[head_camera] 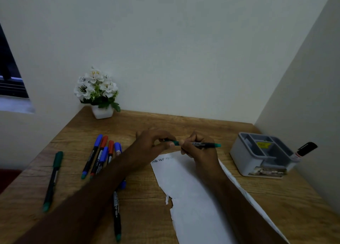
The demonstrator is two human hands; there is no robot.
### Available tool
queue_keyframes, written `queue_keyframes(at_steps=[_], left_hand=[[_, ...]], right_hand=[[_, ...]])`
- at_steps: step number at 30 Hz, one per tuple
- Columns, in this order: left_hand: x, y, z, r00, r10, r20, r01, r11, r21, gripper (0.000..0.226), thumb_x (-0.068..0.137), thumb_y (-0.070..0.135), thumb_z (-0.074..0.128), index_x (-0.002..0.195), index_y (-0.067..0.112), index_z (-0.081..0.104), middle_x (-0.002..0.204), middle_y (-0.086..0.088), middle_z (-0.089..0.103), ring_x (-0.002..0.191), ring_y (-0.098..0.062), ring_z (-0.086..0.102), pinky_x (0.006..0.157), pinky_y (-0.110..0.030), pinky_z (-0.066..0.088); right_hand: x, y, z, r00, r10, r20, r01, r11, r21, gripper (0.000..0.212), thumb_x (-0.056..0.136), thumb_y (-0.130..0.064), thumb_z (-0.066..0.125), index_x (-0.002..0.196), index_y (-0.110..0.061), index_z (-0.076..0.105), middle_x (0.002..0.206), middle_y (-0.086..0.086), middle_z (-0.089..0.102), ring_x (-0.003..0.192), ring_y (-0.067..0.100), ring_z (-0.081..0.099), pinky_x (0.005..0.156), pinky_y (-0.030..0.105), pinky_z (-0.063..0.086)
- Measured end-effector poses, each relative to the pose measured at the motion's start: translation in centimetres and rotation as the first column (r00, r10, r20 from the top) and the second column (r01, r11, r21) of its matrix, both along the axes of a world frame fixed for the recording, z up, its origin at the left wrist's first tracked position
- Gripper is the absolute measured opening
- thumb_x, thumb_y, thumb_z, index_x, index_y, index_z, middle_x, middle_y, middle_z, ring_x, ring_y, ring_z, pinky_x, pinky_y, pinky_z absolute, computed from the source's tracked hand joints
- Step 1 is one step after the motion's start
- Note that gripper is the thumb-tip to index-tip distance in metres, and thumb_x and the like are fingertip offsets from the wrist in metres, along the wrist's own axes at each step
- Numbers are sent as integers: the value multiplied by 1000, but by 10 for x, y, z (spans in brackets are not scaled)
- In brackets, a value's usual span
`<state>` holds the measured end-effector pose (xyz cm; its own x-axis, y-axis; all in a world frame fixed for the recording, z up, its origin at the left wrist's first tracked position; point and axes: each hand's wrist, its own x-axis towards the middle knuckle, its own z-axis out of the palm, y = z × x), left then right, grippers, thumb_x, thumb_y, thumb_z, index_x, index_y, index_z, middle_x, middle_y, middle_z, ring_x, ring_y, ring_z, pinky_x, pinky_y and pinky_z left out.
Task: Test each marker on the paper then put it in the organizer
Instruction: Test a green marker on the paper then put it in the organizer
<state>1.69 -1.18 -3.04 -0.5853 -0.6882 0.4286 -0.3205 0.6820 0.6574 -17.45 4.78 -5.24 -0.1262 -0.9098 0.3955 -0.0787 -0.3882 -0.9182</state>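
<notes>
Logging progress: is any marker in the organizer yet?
One: a black marker stands tilted in the organizer's right end. The other compartments look empty.

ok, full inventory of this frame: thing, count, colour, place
held marker: 1, black barrel with green ends, above the paper's far end, between both hands
loose markers: at least 6; a cluster with blue and red caps left of the forearm, a green-capped one alone at far left, a black-barrelled one near the front edge
paper: 1 sheet, white, torn left edge, handwriting at its far end, centre-right
organizer: 1, grey, compartmented, right side
black marker: 1, standing tilted at the organizer's right corner
flower pot: 1, white with white flowers, back left corner
table: 1, wood
left hand: grip on the marker's green cap end
right hand: grip round the barrel
</notes>
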Motion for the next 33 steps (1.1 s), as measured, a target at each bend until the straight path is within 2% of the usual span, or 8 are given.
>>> queue_keyframes(at_steps=[4, 10, 15, 18, 22, 25, 28, 33], left_hand=[[-2, 6, 6, 993, -53, -108, 53, 999, -7, 11, 91, 14, 63, 94, 13, 74, 84, 7, 68, 82, -9, 60, 78, -39, 47], [-4, 9, 6, 985, -41, -168, 44, 999, 12, 12, 89, 4, 63, 83, 5, 73, 74, -5, 69, 71, -20, 61, 66, -31, 45], [-3, 9, 5, 980, -39, -197, 53, 996, 67, 12, 90, 8, 64, 83, 7, 74, 76, -5, 71, 74, -19, 65, 70, -38, 51], [-5, 12, 10, 963, -27, -269, 56, 993, 103, 8, 87, 16, 69, 87, 13, 76, 80, 0, 74, 77, -14, 69, 71, -25, 55], [-8, 16, 15, 897, 101, -430, 46, 946, 320, 12, 79, 11, 76, 91, 11, 75, 87, -5, 76, 82, -22, 73, 79, -36, 60], [-13, 11, 18, 943, 105, -315, -17, 962, 271, 12, 87, 24, 69, 84, 15, 76, 88, 1, 77, 87, -12, 72, 81, -31, 56], [-22, 5, 26, 973, 124, -194, -85, 976, 200, 26, 91, 32, 64, 72, 19, 75, 77, 7, 75, 77, -3, 68, 74, -25, 49], [-69, 5, 45, 1000, 4, -21, -4, 1000, 28, 27, 92, 33, 63, 68, 24, 73, 71, 13, 72, 70, -3, 67, 69, -28, 52]], right_hand=[[-1, -4, -2, 1000, 10, 26, -11, 999, 43, 31, 77, -42, 82, 66, -22, 61, 59, -7, 53, 56, 8, 49, 56, 19, 40], [-1, -12, -1, 989, 127, 78, -135, 985, 104, 31, 80, -37, 82, 71, -20, 59, 60, 6, 56, 54, 13, 45, 51, 22, 38], [1, -12, 2, 988, 139, 70, -146, 984, 102, 30, 79, -38, 84, 74, -21, 59, 64, 7, 61, 58, 17, 50, 53, 25, 41], [5, -6, 8, 995, 95, -9, -95, 994, 49, 20, 82, -34, 81, 84, -16, 74, 74, 7, 70, 66, 16, 59, 59, 27, 46], [6, 0, 20, 997, 73, 21, -73, 997, 29, 12, 91, -27, 69, 97, -20, 77, 94, 4, 77, 83, 16, 69, 70, 28, 53], [-2, 4, 32, 999, 38, 22, -40, 995, 88, 15, 101, -20, 54, 103, -18, 68, 102, 3, 76, 99, 21, 71, 78, 28, 56], [-17, 11, 53, 969, -145, -200, 162, 984, 70, 15, 102, -14, 47, 107, -17, 62, 82, 1, 71, 78, 17, 68, 69, 32, 54], [-66, 41, 94, 649, -470, -598, 419, 877, -234, 20, 97, -18, 60, 116, -14, 60, 75, 0, 65, 69, 18, 60, 63, 31, 45]])
